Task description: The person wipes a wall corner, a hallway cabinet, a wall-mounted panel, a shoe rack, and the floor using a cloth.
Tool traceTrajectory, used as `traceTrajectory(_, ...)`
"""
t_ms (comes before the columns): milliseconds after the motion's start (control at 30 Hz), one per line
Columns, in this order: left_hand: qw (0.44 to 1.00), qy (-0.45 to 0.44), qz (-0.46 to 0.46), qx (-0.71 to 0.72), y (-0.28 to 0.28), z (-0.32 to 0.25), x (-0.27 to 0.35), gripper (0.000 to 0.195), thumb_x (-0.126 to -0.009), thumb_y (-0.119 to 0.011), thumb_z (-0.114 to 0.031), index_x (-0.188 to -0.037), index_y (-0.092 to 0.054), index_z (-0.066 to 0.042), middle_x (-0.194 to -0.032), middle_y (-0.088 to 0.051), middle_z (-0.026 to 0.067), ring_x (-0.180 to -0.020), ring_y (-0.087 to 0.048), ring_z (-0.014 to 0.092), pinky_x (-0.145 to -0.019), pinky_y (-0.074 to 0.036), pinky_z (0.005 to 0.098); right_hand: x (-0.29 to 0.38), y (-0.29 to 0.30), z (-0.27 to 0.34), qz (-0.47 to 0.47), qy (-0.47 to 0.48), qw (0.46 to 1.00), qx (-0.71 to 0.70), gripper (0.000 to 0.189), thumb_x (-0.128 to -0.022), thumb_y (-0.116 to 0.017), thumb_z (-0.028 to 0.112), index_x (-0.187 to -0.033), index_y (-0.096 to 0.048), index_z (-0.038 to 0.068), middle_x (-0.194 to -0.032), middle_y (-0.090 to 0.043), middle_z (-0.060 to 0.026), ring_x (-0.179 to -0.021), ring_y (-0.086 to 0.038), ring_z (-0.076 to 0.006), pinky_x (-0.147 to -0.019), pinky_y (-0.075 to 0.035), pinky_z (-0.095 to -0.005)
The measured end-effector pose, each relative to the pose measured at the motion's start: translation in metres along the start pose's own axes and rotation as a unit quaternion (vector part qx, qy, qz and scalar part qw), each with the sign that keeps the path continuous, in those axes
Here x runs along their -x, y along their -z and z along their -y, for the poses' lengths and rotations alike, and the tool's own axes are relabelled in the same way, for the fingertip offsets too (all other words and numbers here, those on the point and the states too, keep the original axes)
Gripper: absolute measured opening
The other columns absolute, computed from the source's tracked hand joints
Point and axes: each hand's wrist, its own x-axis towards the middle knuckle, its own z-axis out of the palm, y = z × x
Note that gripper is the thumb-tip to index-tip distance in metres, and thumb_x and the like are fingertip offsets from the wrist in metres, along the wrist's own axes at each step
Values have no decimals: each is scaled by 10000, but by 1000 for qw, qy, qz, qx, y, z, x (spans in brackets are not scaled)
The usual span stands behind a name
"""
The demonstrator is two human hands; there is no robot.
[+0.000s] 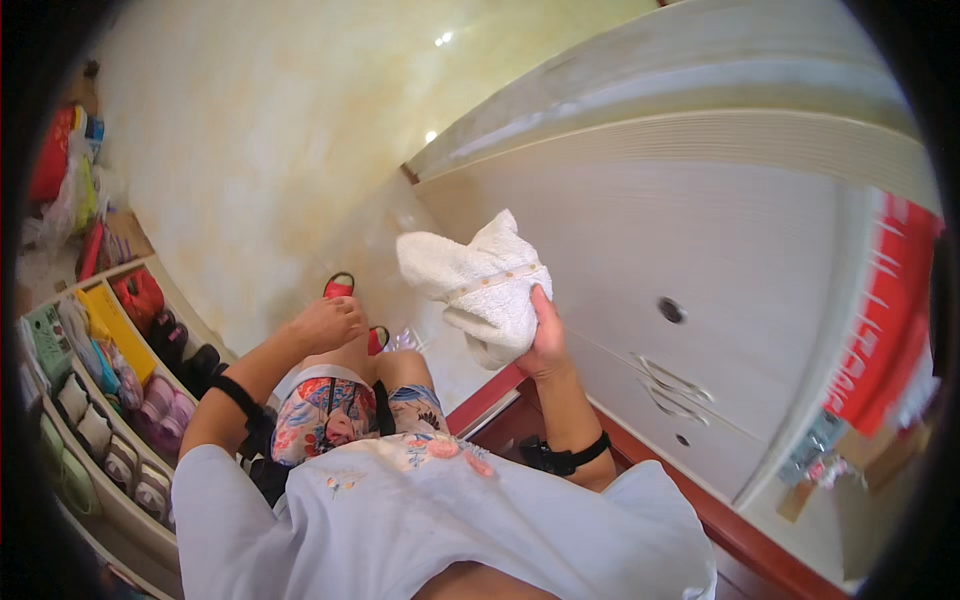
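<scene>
My right hand (546,334) grips a bunched white terry towel (491,281) with a pale band of yellow dots across it. The thumb presses on the towel's near side, and the other fingers are hidden behind it. Just beyond the towel stands a white cabinet door (697,240) with a round dark lock or knob (672,310). My left hand (330,324) hangs above my knee, its fingers loosely curled and nothing visible in them. Whether it touches the leg I cannot tell.
At left, a shoe rack (161,274) holds several shoes and packets. Bags and a cardboard box (129,234) lie past it. Curved metal handles (671,390) project from the cabinet at right. A red bag (874,322) bearing writing hangs beyond. Below runs a dark red sill (487,405).
</scene>
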Motion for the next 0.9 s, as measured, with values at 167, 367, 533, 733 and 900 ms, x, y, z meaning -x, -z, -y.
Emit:
traceTrajectory(167,989,135,20,-57,123,-3,36,302,-894,-501,-355,-966,-664,-110,-1001,-645,83,-888,-627,249,-779,-512,414,50,-90,61,-38,88,991,-91,562,-983,-418,383,-1400,-337,15,-1371,-476,-126,-1248,-475,-271,-1049,-386,-426)
traceTrajectory(367,987,-86,-1,-133,238,105,41,259,-872,-526,-321,-996,-675,-150,-1113,-641,67,-1034,-592,262,-863,-481,407,116,-227,131,105,448,888,-20,696,-882,-606,372,-1417,-318,34,-1377,-453,-167,-1270,-443,-334,-1081,-330,-469)
traceTrajectory(533,980,-106,86,-147,386,144,26,352,-873,-573,-401,-1071,-651,-121,-1012,-669,109,-953,-623,295,-802,-507,424,58,-324,240,-488,635,273,533,619,-787,-716,282,-1265,-469,-23,-1327,-419,-241,-1251,-374,-410,-1066,-252,-522)
traceTrajectory(733,988,-91,104,-64,507,203,23,429,-903,-538,-379,-1225,-576,-99,-1203,-585,162,-1128,-535,343,-955,-422,471,28,-398,371,-694,518,57,497,605,-772,-673,300,-1214,-467,-59,-1263,-393,-335,-1187,-337,-535,-1003,-220,-659)
traceTrajectory(900,970,-63,236,-23,593,198,29,379,-896,-551,-308,-1185,-612,-70,-1188,-604,183,-1118,-553,340,-975,-423,426,122,-470,460,-678,540,-34,498,614,-752,-681,182,-1237,-411,-81,-1287,-355,-364,-1182,-342,-528,-1039,-261,-570)
